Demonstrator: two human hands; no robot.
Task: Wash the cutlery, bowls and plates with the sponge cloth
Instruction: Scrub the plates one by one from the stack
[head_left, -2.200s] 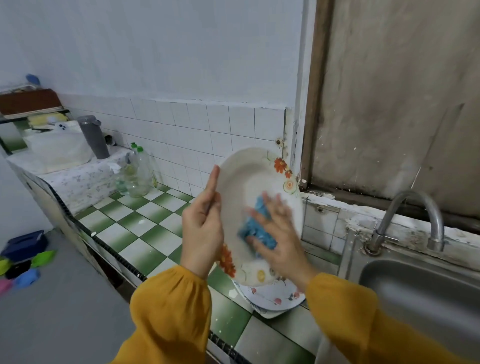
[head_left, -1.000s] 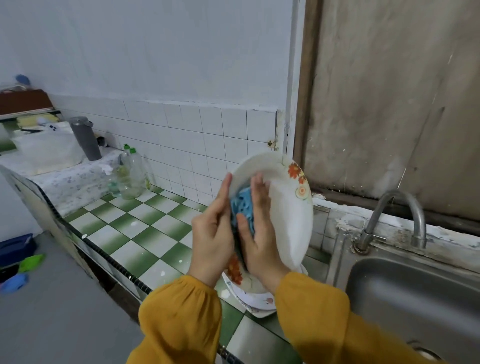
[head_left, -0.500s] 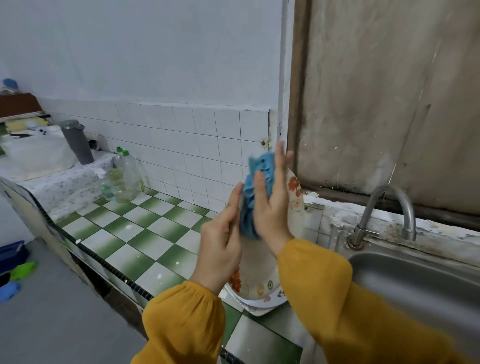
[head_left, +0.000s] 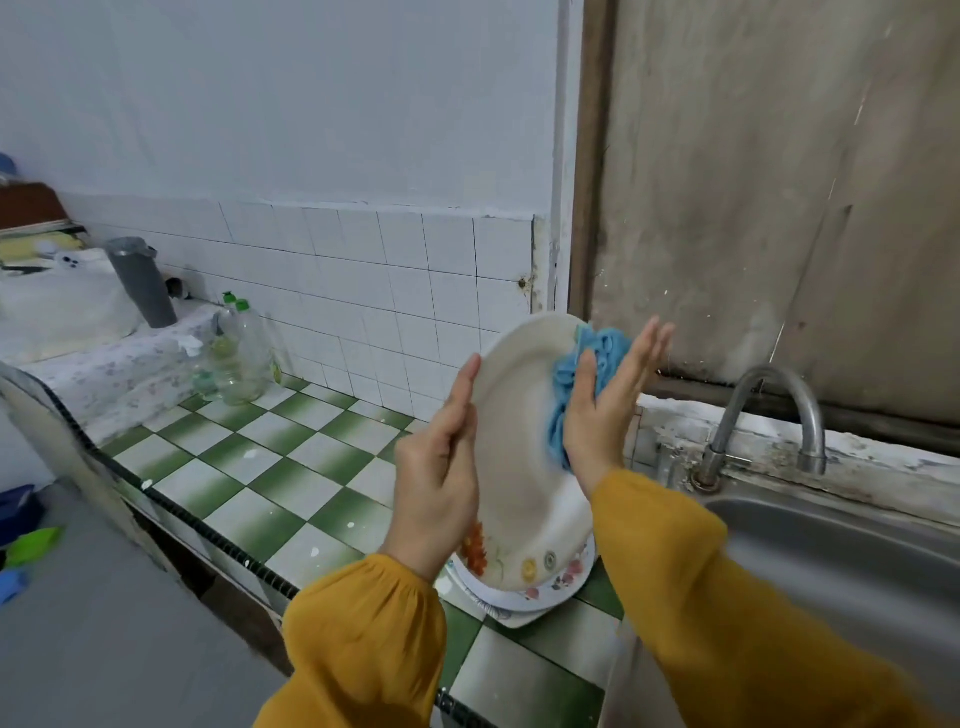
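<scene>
**Cloth has reached the plate's upper rim**

I see the white oval plate with flowers on its rim (head_left: 514, 426) standing on edge. Its lower end appears to rest on the stack of flowered plates (head_left: 540, 592) on the green-and-white tiled bench (head_left: 270, 467), just beside the steel sink (head_left: 831, 551). My left hand (head_left: 439, 467) braces the plate's left edge, grip released, fingers straight. My right hand (head_left: 605, 410) is flat too, pressing the crumpled blue sponge cloth (head_left: 571, 374) against the upper right rim. Two seconds back the cloth was on the middle of the face, and half a second back the plate was nearly edge-on. Now the face is turned toward me again, so I judge this plate's scrub is almost finished. The stacked plates still wait.
</scene>
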